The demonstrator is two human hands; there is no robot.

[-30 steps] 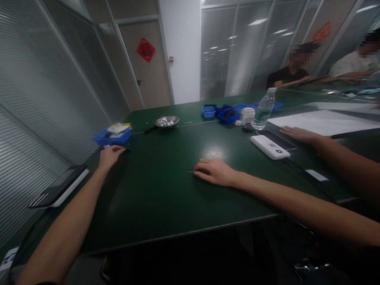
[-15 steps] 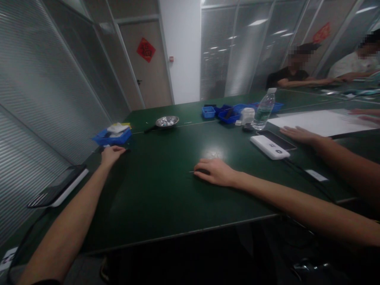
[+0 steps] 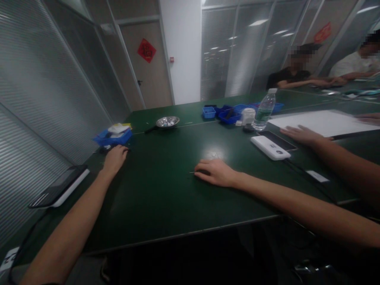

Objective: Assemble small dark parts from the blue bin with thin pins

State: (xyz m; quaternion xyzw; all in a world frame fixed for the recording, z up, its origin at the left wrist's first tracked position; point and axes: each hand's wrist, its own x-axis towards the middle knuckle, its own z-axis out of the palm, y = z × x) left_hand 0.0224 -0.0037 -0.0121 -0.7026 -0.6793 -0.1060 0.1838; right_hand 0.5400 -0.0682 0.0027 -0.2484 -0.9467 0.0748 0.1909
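Observation:
My left hand [image 3: 116, 158] is at the left of the green table [image 3: 166, 206], just in front of a blue basket [image 3: 114, 137] that holds white and yellow items. Its fingers are closed, with a small dark bit [image 3: 128, 150] showing at the tips; I cannot make out what it is. My right hand [image 3: 215, 172] rests on the table near the middle, fingers curled together. From its fingertips a thin pale stick [image 3: 191, 172] sticks out to the left; the rest of it is hidden in the hand.
A metal pan [image 3: 168, 122] with small pieces in it stands farther back. Blue trays [image 3: 229, 116], a white jar [image 3: 247, 116] and a water bottle [image 3: 265, 110] are beyond. A white power bank [image 3: 269, 148], a phone [image 3: 277, 140] and another person's hand [image 3: 301, 134] lie at right.
My left hand has shifted slightly to the right, and its wrist has swung right as well. My right hand stays in place with the stick.

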